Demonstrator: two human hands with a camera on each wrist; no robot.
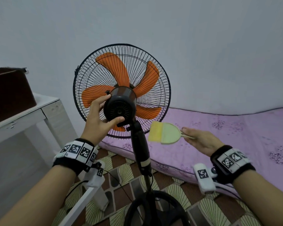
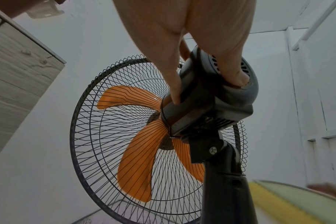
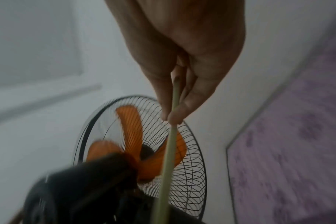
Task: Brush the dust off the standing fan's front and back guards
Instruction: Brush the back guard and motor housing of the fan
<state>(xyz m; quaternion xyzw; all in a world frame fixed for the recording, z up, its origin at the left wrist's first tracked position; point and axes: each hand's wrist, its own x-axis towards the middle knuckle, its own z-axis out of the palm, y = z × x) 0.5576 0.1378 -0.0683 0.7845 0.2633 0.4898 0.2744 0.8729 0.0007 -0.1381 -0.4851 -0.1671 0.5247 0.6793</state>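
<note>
Left hand grips the fan's black motor housing, thumb on its rear face, fingers over the top. Right hand pinches the handle of a green-and-yellow brush, blurred, lower right of the wire guard, not touching it. Standing fan at frame centre; purple mattress right, white table left.

Purple floral mattress on patterned floor; brown box atop white table.
</note>
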